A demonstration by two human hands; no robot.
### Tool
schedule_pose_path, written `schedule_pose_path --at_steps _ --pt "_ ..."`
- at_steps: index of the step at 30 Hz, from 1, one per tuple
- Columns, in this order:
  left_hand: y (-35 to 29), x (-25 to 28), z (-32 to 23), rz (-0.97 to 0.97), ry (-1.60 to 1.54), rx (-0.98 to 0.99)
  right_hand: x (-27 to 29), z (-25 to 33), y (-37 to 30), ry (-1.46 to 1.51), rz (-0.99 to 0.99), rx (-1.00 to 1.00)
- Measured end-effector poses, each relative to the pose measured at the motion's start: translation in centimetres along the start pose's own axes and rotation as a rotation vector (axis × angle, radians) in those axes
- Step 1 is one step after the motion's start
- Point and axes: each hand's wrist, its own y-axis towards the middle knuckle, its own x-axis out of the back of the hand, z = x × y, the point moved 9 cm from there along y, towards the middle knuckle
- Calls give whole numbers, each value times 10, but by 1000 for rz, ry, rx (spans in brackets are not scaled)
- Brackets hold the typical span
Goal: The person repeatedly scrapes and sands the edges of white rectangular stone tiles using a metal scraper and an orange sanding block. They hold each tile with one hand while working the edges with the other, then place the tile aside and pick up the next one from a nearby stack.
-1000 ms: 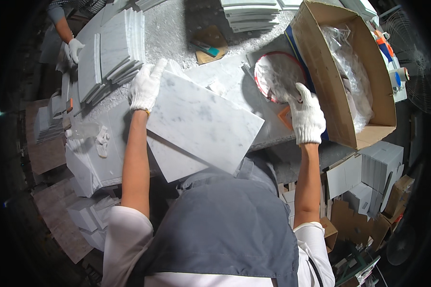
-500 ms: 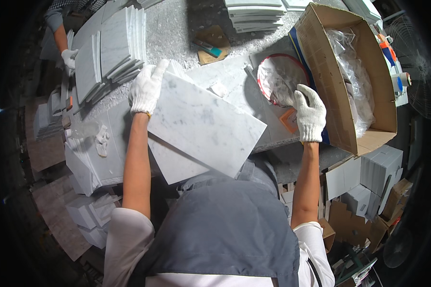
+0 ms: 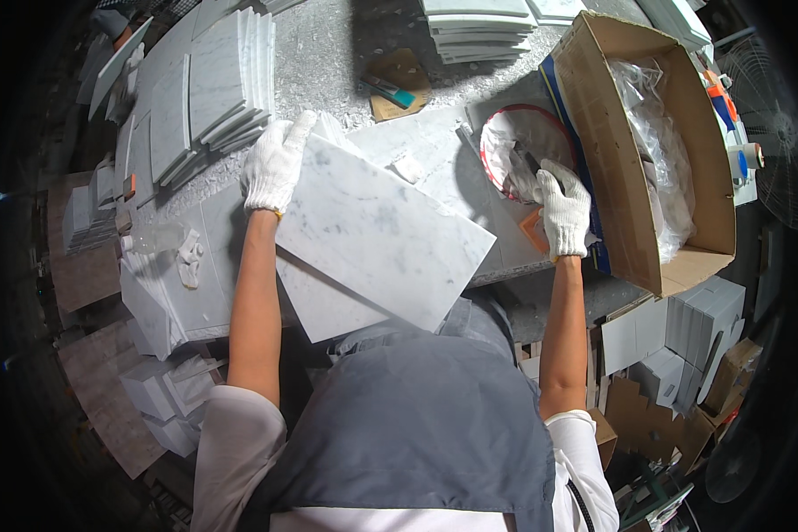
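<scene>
My left hand [image 3: 275,167], in a white knit glove, grips the upper left corner of a grey-veined white marble tile [image 3: 386,226]. The tile slants across the table edge in front of my body, with another tile [image 3: 328,306] partly showing under it. My right hand [image 3: 565,208], also gloved, is closed at the near right side of a round red-rimmed tub [image 3: 496,173] lined with crumpled white material. A dark narrow tool [image 3: 527,158] reaches from its fingers into the tub; its exact kind is unclear. An orange piece [image 3: 534,229] lies beside that hand.
An open cardboard box [image 3: 585,115] with clear plastic stands right of the tub. Tile stacks stand at the far left [image 3: 226,80] and far middle [image 3: 479,31]. A teal-handled tool [image 3: 388,91] rests on cardboard. Another person's gloved hand [image 3: 135,58] holds a tile at far left.
My right hand has shifted slightly left and closed; the dark tool now shows in the tub. My left hand and tile stay nearly still. The other person has raised a tile.
</scene>
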Motion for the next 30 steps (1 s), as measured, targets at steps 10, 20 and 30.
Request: schedule_pose_path --at_steps 10,20,30 --pt "-4 3 -5 -34 -42 -16 17 18 -38 245 39 -51" --pt "-5 5 -7 -25 -40 -16 -34 41 -100 191 325 -137" --pt "-3 3 -7 12 -32 -12 -40 51 -103 92 330 -80"
